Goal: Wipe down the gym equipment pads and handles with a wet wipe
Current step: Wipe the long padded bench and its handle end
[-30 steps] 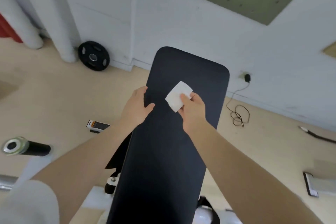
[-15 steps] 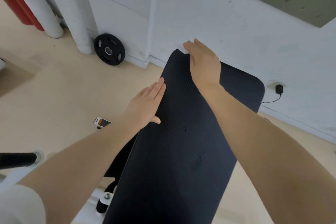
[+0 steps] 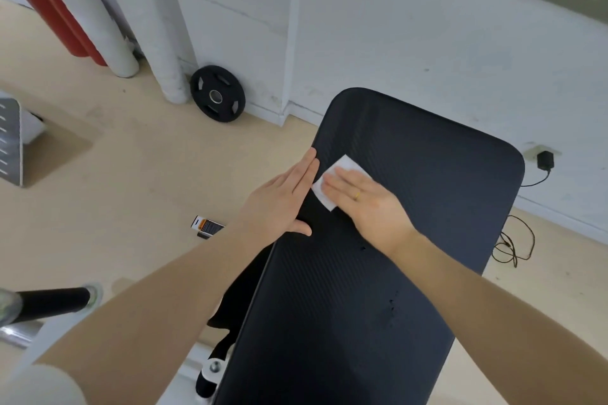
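Bench pad, long and black with a ribbed surface, fills the middle of the view and runs away toward the white wall. White wet wipe lies flat on the pad near its left edge, in the far half. Right hand presses flat on the wipe, fingers straight and together, palm down, covering most of it; a ring shows on one finger. Left hand rests on the left edge of the pad just beside the wipe, fingers straight and together, thumb lying on the pad surface, holding nothing. The fingertips of the two hands are close together, nearly touching.

Left of the pad on the floor: small labelled box, just beside the left forearm. Black weight plate leans on the wall beyond the pad's far left corner. White pipes and red cylinder stand further left of the plate. Black handle sticks out well left of the pad's near end. Right of the pad: coiled black cable on the floor, plug at the wall.
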`<state>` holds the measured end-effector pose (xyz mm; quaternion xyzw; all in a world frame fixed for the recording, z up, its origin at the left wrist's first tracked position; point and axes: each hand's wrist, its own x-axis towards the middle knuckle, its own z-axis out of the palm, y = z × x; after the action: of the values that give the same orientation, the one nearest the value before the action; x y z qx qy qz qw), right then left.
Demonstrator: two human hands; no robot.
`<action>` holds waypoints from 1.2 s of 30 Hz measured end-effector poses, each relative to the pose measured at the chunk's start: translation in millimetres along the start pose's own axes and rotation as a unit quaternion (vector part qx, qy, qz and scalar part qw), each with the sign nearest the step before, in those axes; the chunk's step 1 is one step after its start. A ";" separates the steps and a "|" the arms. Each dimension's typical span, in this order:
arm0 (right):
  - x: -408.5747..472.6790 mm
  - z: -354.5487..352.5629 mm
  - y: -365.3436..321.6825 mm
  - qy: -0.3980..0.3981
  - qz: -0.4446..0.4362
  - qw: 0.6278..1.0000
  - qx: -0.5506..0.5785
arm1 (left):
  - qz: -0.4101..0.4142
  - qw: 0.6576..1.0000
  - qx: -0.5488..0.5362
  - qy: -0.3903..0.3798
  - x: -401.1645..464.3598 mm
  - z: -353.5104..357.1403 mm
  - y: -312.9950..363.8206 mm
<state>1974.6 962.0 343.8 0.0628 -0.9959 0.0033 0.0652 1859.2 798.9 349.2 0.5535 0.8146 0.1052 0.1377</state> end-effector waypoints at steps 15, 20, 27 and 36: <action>85.5 -45.4 26.3 -0.050 0.136 0.989 -0.001 | -0.078 0.996 -0.051 0.004 -4.5 13.9 -3.4; 14.9 -19.7 -12.5 -0.096 -0.034 0.994 -0.030 | -0.085 0.995 -0.045 0.006 -5.7 13.9 -2.9; -7.9 -8.1 -4.0 -0.067 -0.087 0.994 -0.022 | -0.088 0.995 -0.042 -0.007 -5.5 12.2 0.3; 53.0 -48.0 68.8 -0.002 0.204 0.979 0.003 | -0.076 0.995 0.061 -0.001 -5.1 3.2 9.4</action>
<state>1920.0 1024.4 398.4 -0.1417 -0.9878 0.0196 0.0612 1870.4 797.7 349.7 0.4976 0.8591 0.0439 0.1117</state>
